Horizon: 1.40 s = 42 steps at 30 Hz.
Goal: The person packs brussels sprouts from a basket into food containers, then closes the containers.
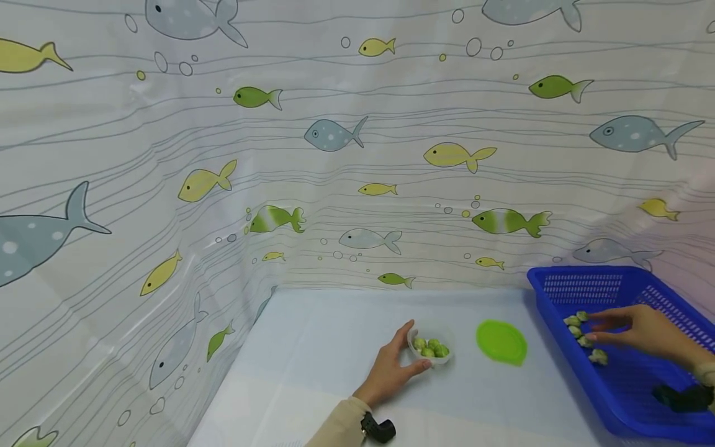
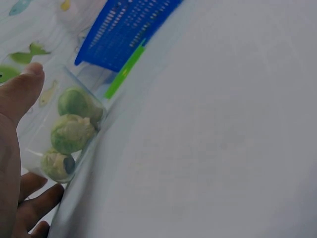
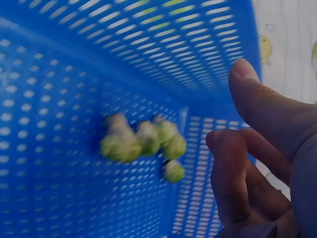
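Note:
A small clear plastic container (image 1: pixel 414 354) with several Brussels sprouts (image 2: pixel 72 134) inside stands on the white table. My left hand (image 1: pixel 390 366) holds it from the left, thumb on the near side and fingers on the far side. My right hand (image 1: pixel 650 329) is inside the blue basket (image 1: pixel 620 397), over more Brussels sprouts (image 3: pixel 121 144) gathered along one wall. In the right wrist view, its thumb and fingers stand apart with nothing between them, and the sprouts lie beyond the fingertips.
A bright green lid (image 1: pixel 501 343) lies flat between the container and the basket. Behind the table hangs a white curtain (image 1: pixel 335 167) printed with fish, which also runs down the left side.

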Tool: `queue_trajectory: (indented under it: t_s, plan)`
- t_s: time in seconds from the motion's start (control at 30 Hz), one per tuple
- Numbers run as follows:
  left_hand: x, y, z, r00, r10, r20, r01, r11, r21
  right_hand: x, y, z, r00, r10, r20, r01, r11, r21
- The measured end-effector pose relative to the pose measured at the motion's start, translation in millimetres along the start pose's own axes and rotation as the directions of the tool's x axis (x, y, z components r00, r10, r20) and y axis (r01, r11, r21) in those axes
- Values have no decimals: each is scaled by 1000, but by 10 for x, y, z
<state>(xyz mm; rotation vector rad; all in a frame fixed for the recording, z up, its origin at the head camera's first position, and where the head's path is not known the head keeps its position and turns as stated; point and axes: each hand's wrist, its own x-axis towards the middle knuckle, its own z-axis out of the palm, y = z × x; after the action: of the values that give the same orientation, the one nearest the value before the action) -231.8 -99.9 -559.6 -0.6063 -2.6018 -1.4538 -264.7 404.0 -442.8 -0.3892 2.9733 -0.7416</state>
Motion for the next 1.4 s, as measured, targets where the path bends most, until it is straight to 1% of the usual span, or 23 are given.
queue_trajectory:
  t_s: [0.13, 0.23, 0.3, 0.4, 0.57, 0.73, 0.9, 1.0, 1.17, 1.4]
  plan:
    - [-8, -10, -2, 1000, -2, -1, 2, 1000, -3, -23, 124, 76, 998, 53, 14, -53, 998, -36]
    - [-11, -11, -2, 1000, -6, 1, 6, 1000, -15, -31, 220, 132, 994, 105, 35, -101, 991, -85]
    - [-13, -8, -2, 1000, -8, 1, 8, 1000, -21, -33, 278, 157, 988, 141, 63, -134, 985, -110]
    - [-20, -5, -5, 1000, -12, 4, 12, 1000, -25, -48, 338, 187, 979, 175, 108, -161, 979, -128]
    - [-32, -9, -8, 1000, -11, 11, 12, 1000, -27, -61, 353, 235, 972, 179, 150, -162, 979, -120]
    - [-27, -24, 1, 1000, 9, 8, -9, 999, -32, -73, 299, 283, 970, 183, 159, -164, 978, -131]
    - [-22, -19, 5, 1000, 12, 13, -12, 999, -32, -47, 321, 321, 963, 204, 178, -179, 973, -147]
    - [-13, -7, -3, 1000, 13, 13, -12, 1000, -26, -18, 329, 326, 962, 210, 177, -183, 970, -158]
    - [-3, 1, -17, 1000, 18, 7, -17, 1000, -14, 18, 304, 309, 965, 203, 164, -172, 968, -182]
    - [-2, 7, -26, 1000, 4, 13, -4, 1000, -28, 44, 236, 312, 970, 183, 158, -151, 969, -194]
